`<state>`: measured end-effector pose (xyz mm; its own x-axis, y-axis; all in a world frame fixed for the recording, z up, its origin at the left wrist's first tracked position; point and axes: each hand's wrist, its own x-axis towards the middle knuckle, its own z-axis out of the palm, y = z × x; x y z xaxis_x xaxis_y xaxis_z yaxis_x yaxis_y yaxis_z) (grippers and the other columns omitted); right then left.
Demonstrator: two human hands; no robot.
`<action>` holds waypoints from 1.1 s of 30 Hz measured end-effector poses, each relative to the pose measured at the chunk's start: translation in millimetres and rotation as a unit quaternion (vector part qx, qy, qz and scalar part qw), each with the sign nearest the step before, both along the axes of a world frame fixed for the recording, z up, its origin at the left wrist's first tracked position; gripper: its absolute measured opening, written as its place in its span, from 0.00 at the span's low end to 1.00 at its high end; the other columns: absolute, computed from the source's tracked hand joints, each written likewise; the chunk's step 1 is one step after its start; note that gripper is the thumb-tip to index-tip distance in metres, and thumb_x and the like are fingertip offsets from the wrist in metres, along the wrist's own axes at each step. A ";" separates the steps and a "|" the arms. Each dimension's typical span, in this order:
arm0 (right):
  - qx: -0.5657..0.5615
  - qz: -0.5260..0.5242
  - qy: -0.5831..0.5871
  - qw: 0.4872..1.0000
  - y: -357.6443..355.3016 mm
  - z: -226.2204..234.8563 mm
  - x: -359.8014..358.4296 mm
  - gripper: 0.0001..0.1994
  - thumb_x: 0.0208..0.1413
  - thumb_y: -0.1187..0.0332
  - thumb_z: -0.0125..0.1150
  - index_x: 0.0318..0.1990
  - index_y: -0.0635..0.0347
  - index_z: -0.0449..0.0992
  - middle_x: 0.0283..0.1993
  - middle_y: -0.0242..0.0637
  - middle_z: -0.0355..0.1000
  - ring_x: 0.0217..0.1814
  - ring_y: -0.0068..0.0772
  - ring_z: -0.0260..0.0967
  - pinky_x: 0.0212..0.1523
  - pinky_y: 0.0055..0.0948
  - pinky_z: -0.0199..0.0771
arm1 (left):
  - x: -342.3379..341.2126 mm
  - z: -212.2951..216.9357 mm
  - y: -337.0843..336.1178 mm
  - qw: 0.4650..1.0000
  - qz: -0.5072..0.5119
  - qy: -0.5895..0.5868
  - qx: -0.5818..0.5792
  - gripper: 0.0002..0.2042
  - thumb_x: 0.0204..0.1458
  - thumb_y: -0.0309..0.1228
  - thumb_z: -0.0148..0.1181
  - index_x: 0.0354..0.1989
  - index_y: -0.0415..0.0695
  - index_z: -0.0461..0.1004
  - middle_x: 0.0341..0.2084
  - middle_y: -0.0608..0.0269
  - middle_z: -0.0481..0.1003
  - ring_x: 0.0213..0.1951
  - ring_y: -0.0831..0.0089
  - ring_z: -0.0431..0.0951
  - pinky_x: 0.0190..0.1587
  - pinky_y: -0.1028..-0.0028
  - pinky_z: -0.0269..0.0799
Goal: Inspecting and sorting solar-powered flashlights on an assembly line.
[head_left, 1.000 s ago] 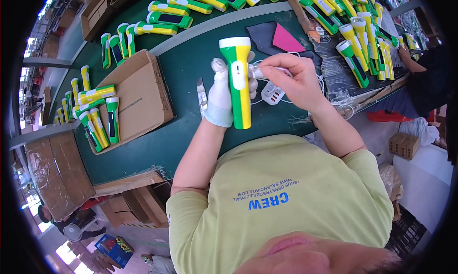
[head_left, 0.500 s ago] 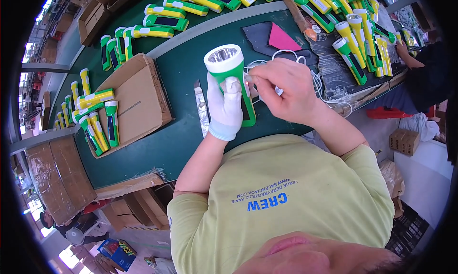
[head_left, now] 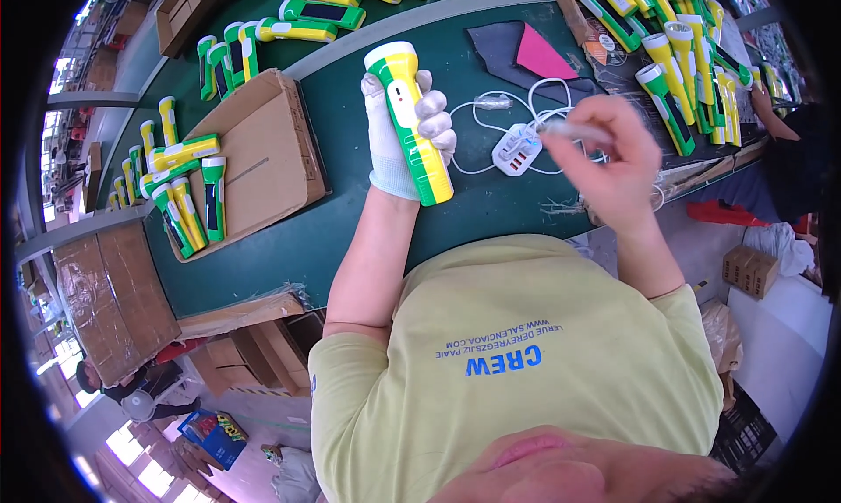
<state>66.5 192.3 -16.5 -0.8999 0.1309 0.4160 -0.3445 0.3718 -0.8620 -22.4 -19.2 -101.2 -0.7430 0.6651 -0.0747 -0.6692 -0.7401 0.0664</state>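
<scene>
My left hand (head_left: 399,140), in a white glove, grips a yellow, green and white flashlight (head_left: 408,120) and holds it above the green table (head_left: 491,201), head end pointing away from me. My bare right hand (head_left: 611,157) is off to the right of it and pinches the plug end of a white cable (head_left: 561,128). The cable runs back to a white charging block (head_left: 517,148) lying on the table between my hands.
An opened brown cardboard box (head_left: 254,157) lies at the left with several flashlights (head_left: 188,201) on its edge. More flashlights (head_left: 674,56) line the far side and right of the table. A dark cloth with a pink piece (head_left: 539,52) lies beyond the charging block. Another person's arm (head_left: 771,113) shows at far right.
My right hand has drawn away from the flashlight to the right with the cable plug in it. My left hand has tilted the flashlight so its side faces me instead of its lens.
</scene>
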 end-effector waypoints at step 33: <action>0.413 -0.406 -0.107 0.808 275.1 21.6 -169.3 0.22 0.56 0.49 0.56 0.46 0.57 0.75 0.44 0.47 0.76 0.51 0.48 0.73 0.49 0.44 0.72 | -13.3 -36.8 -292.3 0.268 0.060 0.240 -0.931 0.32 0.50 0.44 0.62 0.61 0.40 0.63 0.57 0.47 0.65 0.57 0.51 0.67 0.59 0.59 0.64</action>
